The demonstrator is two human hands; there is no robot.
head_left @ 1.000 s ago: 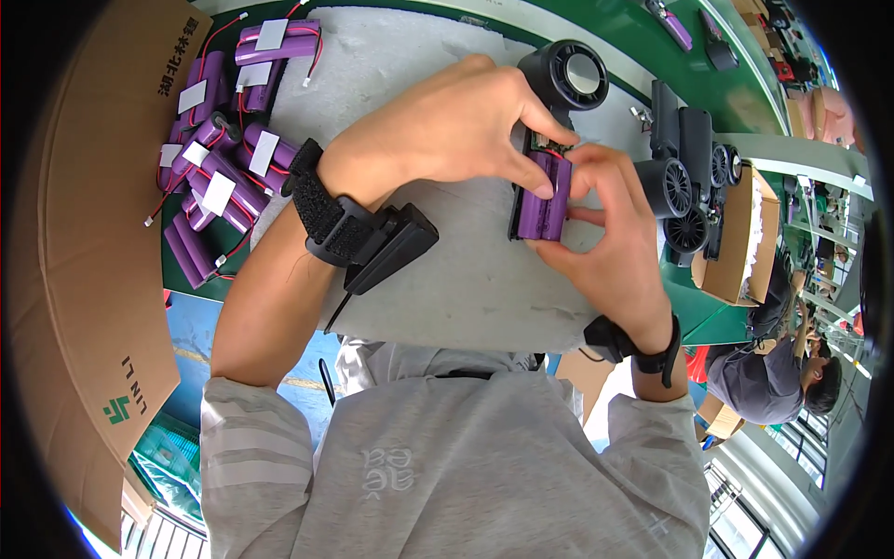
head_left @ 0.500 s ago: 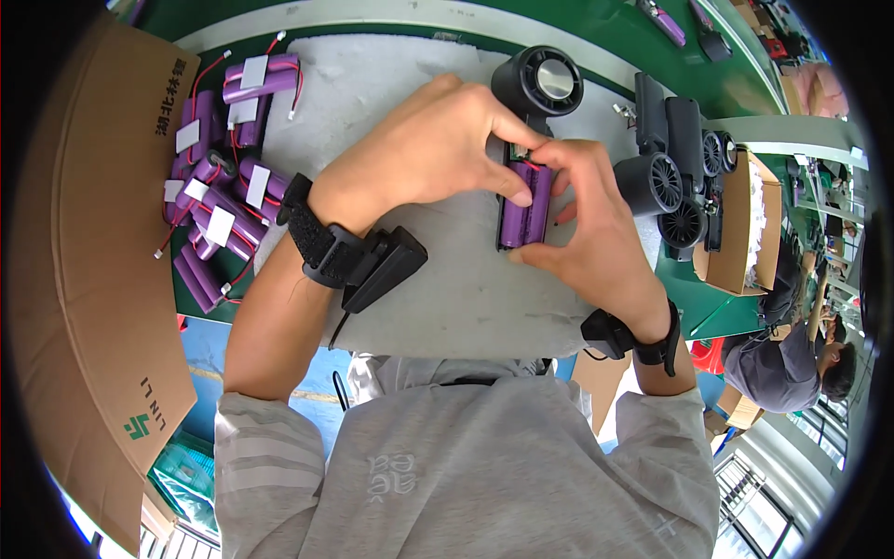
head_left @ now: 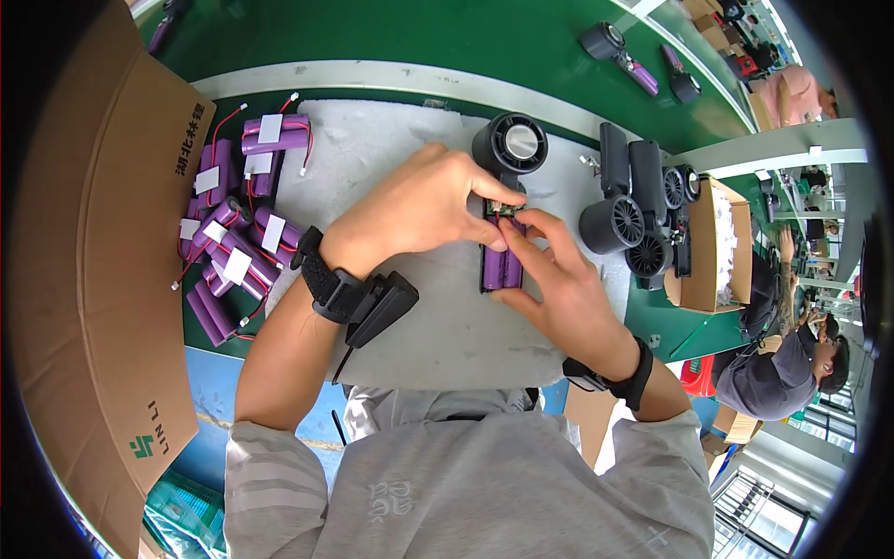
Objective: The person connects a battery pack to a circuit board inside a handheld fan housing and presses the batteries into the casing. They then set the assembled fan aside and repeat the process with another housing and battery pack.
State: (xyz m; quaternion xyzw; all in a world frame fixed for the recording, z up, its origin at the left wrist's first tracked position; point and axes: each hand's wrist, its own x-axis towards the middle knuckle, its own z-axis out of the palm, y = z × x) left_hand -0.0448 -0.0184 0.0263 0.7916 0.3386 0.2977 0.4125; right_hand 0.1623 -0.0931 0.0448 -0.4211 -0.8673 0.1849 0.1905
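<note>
A black handheld fan (head_left: 511, 143) lies on the pale foam mat with its round head pointing away from me. Its open handle holds a purple battery pack (head_left: 503, 268) of two cells, and a small green circuit board (head_left: 504, 209) shows between pack and head. My left hand (head_left: 433, 200) grips the handle from the left, index finger by the board and thumb on the pack's upper end. From the right, my right hand (head_left: 566, 284) has its thumb at the handle's lower end and fingertips near the board. Fingers partly hide the red wires there.
Several purple battery packs (head_left: 237, 265) with red wires and white pads are piled at left, beside a tall cardboard box (head_left: 112, 233). Black fans (head_left: 613, 224) and an open carton (head_left: 736, 247) stand at right. More fans (head_left: 603, 42) lie across the bench; co-workers sit far right.
The view has shifted, so the bench sits lower in the picture. My right fingertips have moved in over the pack's upper end near the board. Both hands stay at the fan handle.
</note>
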